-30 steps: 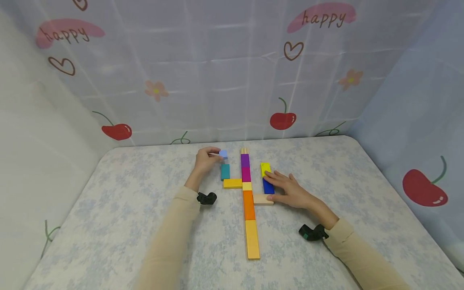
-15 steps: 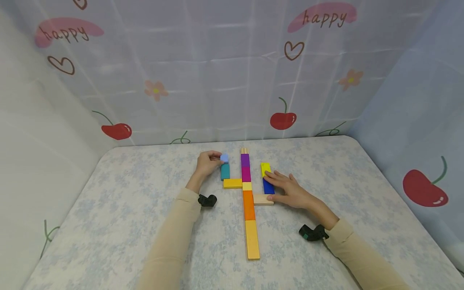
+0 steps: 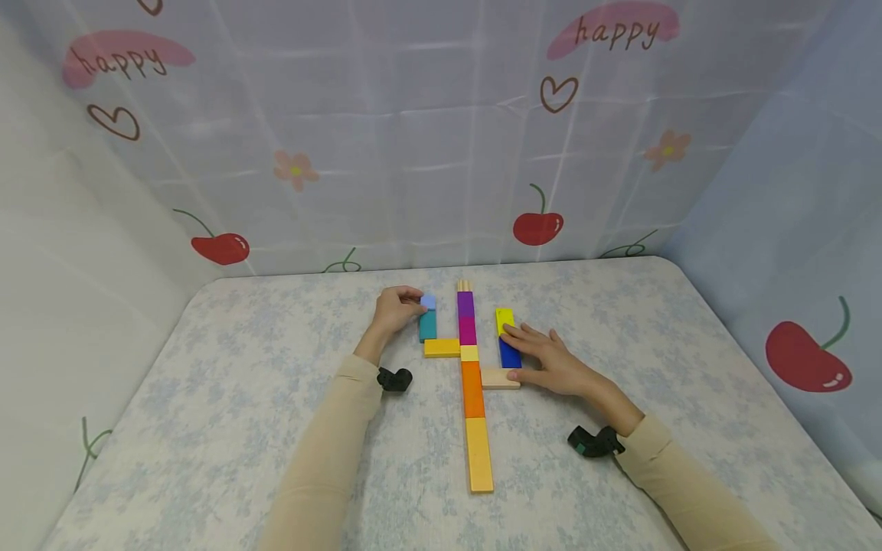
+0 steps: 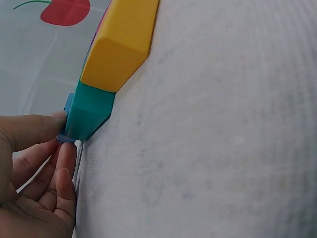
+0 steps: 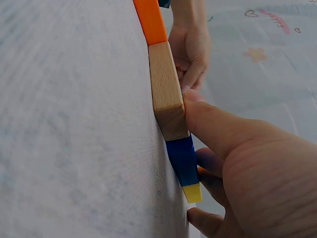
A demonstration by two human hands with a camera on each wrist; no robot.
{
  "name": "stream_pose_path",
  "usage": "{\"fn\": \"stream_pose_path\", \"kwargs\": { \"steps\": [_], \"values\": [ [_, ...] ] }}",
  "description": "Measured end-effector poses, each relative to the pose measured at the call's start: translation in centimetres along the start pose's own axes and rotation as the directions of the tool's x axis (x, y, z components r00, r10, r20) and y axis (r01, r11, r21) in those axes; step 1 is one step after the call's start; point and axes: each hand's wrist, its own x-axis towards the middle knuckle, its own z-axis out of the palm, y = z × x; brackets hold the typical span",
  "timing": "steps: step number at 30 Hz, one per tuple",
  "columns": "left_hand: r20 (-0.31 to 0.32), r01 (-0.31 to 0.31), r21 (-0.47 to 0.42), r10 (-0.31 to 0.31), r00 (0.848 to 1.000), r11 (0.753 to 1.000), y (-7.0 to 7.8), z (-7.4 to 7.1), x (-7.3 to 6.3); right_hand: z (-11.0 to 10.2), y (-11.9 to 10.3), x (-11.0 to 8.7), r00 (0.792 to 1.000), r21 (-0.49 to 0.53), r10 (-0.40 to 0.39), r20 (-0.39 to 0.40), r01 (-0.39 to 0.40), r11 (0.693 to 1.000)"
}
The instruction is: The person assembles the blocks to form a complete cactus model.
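Observation:
My left hand (image 3: pixel 396 311) pinches a small light blue block (image 3: pixel 428 301) between thumb and fingers. That block meets the far end of a teal block (image 3: pixel 427 327), which lies lengthwise beyond a golden-yellow block (image 3: pixel 441 349). In the left wrist view the teal block (image 4: pixel 91 111) hides most of the light blue one. My right hand (image 3: pixel 554 363) lies with extended fingers over a dark blue block (image 3: pixel 511 357) and a bright yellow block (image 3: pixel 504 317) in line with it. Its thumb touches a plain wooden block (image 3: pixel 492 379).
A central column joins both side branches: thin pale sticks (image 3: pixel 465 286) at the far end, a purple block (image 3: pixel 465 304), a magenta block (image 3: pixel 468 331), a pale yellow block (image 3: pixel 469 353), an orange block (image 3: pixel 472 390) and a long tan block (image 3: pixel 478 455). A printed curtain (image 3: pixel 427 153) hangs behind.
My left hand has brought the light blue block slightly nearer and to the right, closing its gap with the teal block. My right hand has stayed in place.

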Motion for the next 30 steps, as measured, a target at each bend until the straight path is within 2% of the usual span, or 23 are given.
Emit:
{"fn": "stream_pose_path", "kwargs": {
  "steps": [23, 30],
  "values": [
    [0.053, 0.022, 0.032, -0.023, 0.998, 0.999, 0.26, -0.2, 0.05, 0.01, 0.07, 0.08, 1.0, -0.003, -0.001, -0.002, 0.001, 1.0],
    [0.037, 0.013, 0.053, -0.015, 0.999, 0.998, 0.03, -0.1, 0.04, -0.02, 0.0, -0.02, 1.0, 0.008, -0.01, -0.006, 0.01, 1.0]
  ]
}}
